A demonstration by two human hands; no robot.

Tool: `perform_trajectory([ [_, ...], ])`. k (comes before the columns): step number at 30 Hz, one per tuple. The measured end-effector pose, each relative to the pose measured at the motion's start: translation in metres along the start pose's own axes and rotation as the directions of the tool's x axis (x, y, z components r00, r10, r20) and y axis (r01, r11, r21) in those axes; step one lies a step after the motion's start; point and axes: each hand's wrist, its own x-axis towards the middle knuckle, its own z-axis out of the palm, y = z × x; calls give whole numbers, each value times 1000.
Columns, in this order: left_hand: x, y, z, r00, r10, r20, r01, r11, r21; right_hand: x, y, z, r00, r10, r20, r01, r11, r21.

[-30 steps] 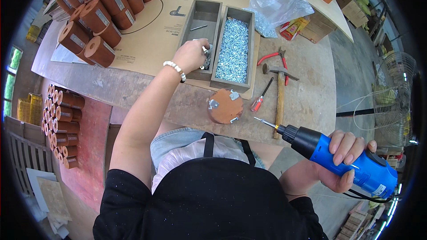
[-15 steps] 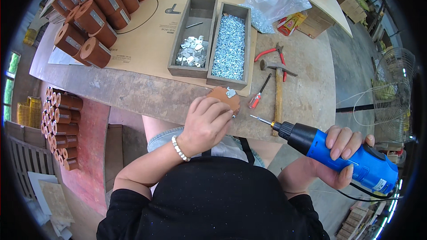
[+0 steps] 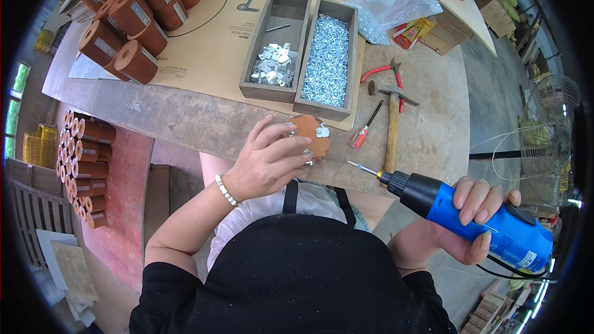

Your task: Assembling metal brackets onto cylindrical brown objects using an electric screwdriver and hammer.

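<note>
A round brown piece [image 3: 318,144] with an uneven edge is at the near edge of the table. A small silvery metal plate [image 3: 322,131] sits on its upper right, and a bit of metal shows at its lower edge. My left hand [image 3: 269,156] reaches over the left side of the piece, fingers stretched and apart, fingertips touching or just above it. What lies under them is hidden. In my right hand [image 3: 479,210] is a blue corded electric screwdriver [image 3: 433,201], its bit pointing left toward the piece, apart from it.
Beyond the piece stand a wooden box of metal plates [image 3: 247,83] and a box of screws [image 3: 318,110]. To the right lie a screwdriver [image 3: 365,130], a hammer [image 3: 393,130] and pliers [image 3: 396,74]. Brown cylinders [image 3: 136,62] are stacked at the far left.
My left hand has moved left and its fingers have spread, showing more of the brown piece. My right hand holds the electric screwdriver almost unmoved. The view has shifted slightly.
</note>
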Motion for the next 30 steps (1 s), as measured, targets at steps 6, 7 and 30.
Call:
perform_trajectory([
  [6, 5, 9, 3, 969, -232, -83, 215, 960, -180, -4, 9, 14, 997, 70, 15, -70, 997, 21],
  [7, 4, 8, 5, 975, -207, -82, 193, 969, -154, -5, 10, 16, 996, 88, 28, -89, 996, 31],
  [30, -8, 22, 22, 919, -317, -234, 284, 945, -163, -15, 32, 45, 889, 433, 151, -409, 898, -166],
])
